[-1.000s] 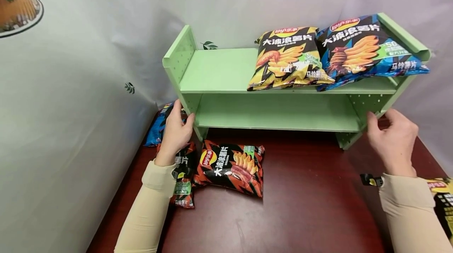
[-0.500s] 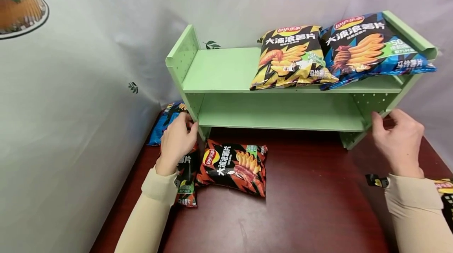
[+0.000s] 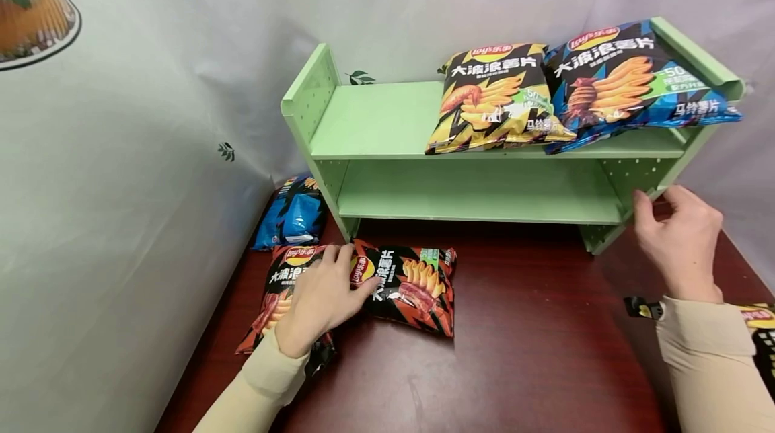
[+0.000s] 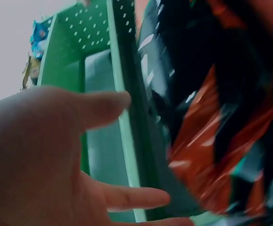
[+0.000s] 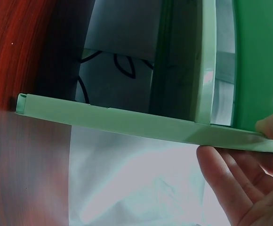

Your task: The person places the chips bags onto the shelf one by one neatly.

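A two-tier green shelf rack (image 3: 387, 120) stands against the back curtain. My right hand (image 3: 684, 234) holds its right side panel; in the right wrist view the thumb and fingers lie on either side of the panel's edge (image 5: 117, 126). My left hand (image 3: 317, 302) is over two red-and-black chip bags on the table, one at the left (image 3: 281, 275) and one at the right (image 3: 414, 288). Its fingers are spread and loosely extended, with nothing gripped. Whether the fingertips touch a bag cannot be told.
On the top tier lie a yellow chip bag (image 3: 496, 100) and a blue one (image 3: 630, 83). Another blue bag (image 3: 290, 214) sits beside the rack's left foot. Part of a yellow bag (image 3: 764, 332) shows at the right edge of the dark red table (image 3: 514, 366).
My left hand has let go of the rack's left side panel and moved down and right over the red chip bags. The right hand keeps its hold on the right panel.
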The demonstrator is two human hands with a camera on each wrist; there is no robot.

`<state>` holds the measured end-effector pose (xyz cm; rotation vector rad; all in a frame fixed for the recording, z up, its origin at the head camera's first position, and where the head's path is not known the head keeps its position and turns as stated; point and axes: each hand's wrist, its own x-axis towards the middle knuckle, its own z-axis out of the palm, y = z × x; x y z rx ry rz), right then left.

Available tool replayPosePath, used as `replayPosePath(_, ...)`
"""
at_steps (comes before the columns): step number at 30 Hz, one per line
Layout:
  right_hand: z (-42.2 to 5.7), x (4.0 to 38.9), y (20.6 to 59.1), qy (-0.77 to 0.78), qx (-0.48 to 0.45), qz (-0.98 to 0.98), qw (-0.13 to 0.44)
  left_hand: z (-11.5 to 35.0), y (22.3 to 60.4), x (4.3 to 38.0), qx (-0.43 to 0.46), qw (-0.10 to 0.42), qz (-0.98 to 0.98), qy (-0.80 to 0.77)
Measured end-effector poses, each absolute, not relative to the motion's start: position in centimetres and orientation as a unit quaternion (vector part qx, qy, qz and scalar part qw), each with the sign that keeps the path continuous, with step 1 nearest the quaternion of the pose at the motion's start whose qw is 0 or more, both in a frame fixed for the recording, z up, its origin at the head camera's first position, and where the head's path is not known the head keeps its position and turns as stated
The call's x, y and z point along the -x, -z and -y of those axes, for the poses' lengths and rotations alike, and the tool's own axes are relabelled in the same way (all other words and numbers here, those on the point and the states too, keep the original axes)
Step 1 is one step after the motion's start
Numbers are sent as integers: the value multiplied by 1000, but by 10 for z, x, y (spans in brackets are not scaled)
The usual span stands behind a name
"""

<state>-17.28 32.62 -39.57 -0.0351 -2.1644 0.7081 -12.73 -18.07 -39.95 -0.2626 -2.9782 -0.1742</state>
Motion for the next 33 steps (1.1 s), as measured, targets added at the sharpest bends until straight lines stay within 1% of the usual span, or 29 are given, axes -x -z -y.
replayPosePath(2, -327, 173, 396, -279, 18, 864, 419, 178, 402, 125, 107, 58, 991, 58)
replayPosePath(5, -329, 173, 397, -278, 18, 864, 419, 175, 405, 120, 154, 65, 984, 58)
replayPosePath(11, -328, 173, 395, -281, 19, 863, 420, 160, 414, 115, 325, 88, 942, -2)
replayPosePath(13, -327, 173, 395, -281, 16, 861, 422, 153, 420, 114, 360, 103, 927, -23)
replayPosePath(15, -327, 173, 395, -283, 12, 860, 424, 146, 425, 112, 371, 123, 919, -45)
replayPosePath(26, -325, 172, 396, -286, 16, 858, 426, 122, 450, 111, 369, 226, 893, -121)
replayPosePath(33, -325, 172, 396, -285, 12, 859, 424, 122, 450, 120, 390, 256, 878, -102)
